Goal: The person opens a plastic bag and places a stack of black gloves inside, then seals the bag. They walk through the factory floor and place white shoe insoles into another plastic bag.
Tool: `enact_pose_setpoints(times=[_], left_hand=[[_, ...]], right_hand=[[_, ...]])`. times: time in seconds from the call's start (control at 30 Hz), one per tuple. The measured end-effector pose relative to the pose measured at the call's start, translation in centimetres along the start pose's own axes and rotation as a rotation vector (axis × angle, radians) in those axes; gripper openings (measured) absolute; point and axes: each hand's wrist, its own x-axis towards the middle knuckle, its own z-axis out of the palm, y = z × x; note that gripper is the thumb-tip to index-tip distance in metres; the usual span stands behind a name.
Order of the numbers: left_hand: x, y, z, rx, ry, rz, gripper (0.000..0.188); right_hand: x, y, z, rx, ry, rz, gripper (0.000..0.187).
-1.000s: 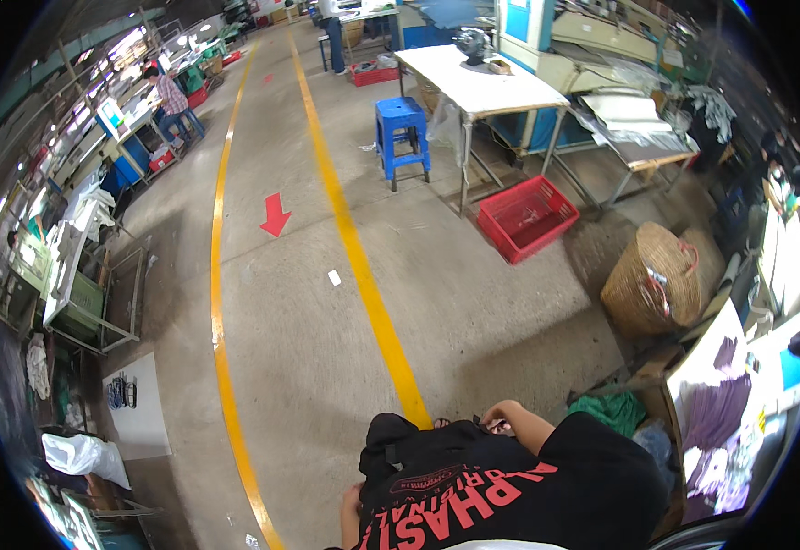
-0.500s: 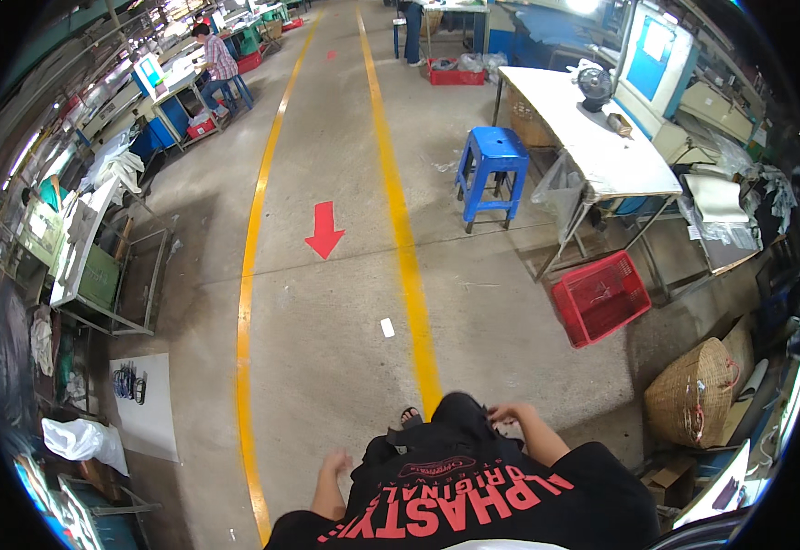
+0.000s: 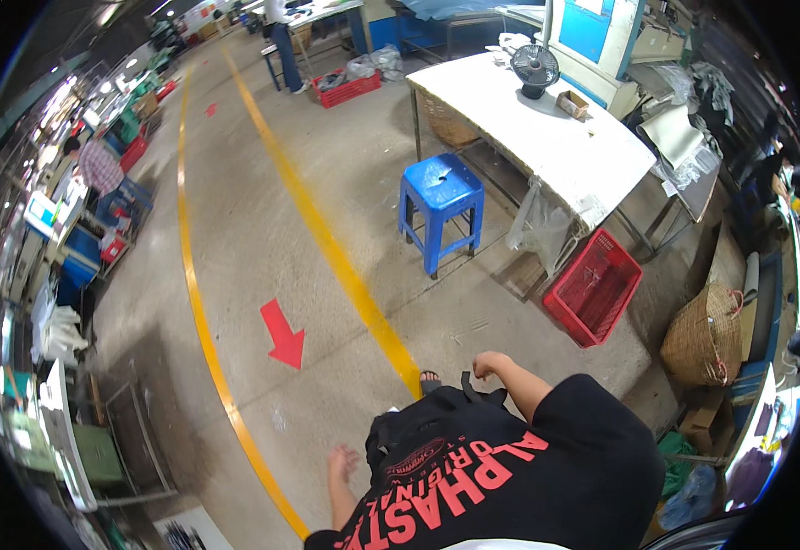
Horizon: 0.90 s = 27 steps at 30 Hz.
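Observation:
My left hand (image 3: 343,461) hangs beside my black shirt (image 3: 510,477), a little blurred, with fingers apart and nothing in it. Out in front of my right side, my right hand (image 3: 488,365) has its fingers curled in, and I see nothing in it. A loose black strap (image 3: 469,386) sticks up close to that hand, apart from it. One sandalled foot (image 3: 430,379) shows ahead of me, beside the yellow floor line (image 3: 331,243).
Ahead to the right stand a blue stool (image 3: 441,202) and a white table (image 3: 546,119) with a black fan (image 3: 535,69). A red crate (image 3: 597,289) and a wicker basket (image 3: 698,339) are at right. A red arrow (image 3: 281,335) marks the floor. People work farther off.
I have moved forward and the view has swung right. The stool, table and crate appear closer. My right hand has lifted away from my body with fingers curled.

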Motion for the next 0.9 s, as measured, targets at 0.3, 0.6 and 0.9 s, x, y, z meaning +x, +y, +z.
enact_pose_setpoints(times=[0.3,0.6,0.9], left_hand=[[11.0,14.6,-0.2,-0.015,-0.161,-0.219,0.04],[29.1,47.9,-10.9,0.026,-0.11,-0.065,0.034],[47.9,89.7,-14.2,0.22,-0.018,0.404,0.042]], right_hand=[[11.0,-14.3,-24.8,0.41,0.095,-0.094,0.039],[22.6,-23.4,-43.4,0.354,0.072,-0.036,0.037],[35.8,-24.4,-58.4,0.601,0.202,0.075,0.036]])
